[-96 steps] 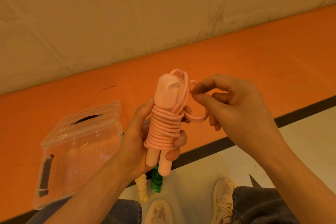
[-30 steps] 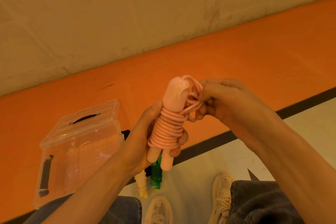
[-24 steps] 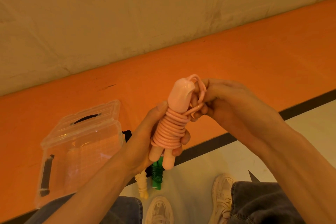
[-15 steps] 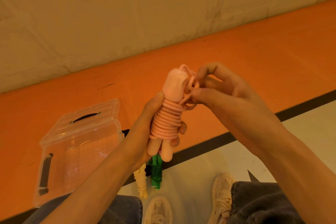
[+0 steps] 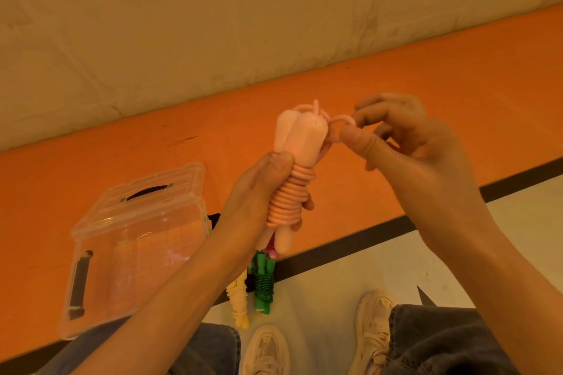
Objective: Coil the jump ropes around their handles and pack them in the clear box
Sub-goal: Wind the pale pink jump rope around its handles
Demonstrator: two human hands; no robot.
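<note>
A pink jump rope (image 5: 297, 143) stands upright in mid-air, its cord coiled tightly around its two handles. My left hand (image 5: 259, 192) grips the coiled bundle, thumb pressed on the top turns. My right hand (image 5: 405, 140) pinches the loose end loop of the pink cord just right of the handle tops. The clear box (image 5: 134, 240) lies on the orange floor to the left, its lid shut, black latch showing. A coiled green rope (image 5: 263, 283) and a coiled yellow rope (image 5: 239, 298) lie on the floor below my left hand.
A beige wall rises behind the orange floor strip (image 5: 426, 85). A black line (image 5: 350, 243) separates the orange from pale flooring. My knees in jeans and pale sneakers (image 5: 374, 323) fill the bottom of the view.
My right hand has drawn the end loop of the pink cord out to the right and its fingers have spread. The bundle has turned so both handle tops show.
</note>
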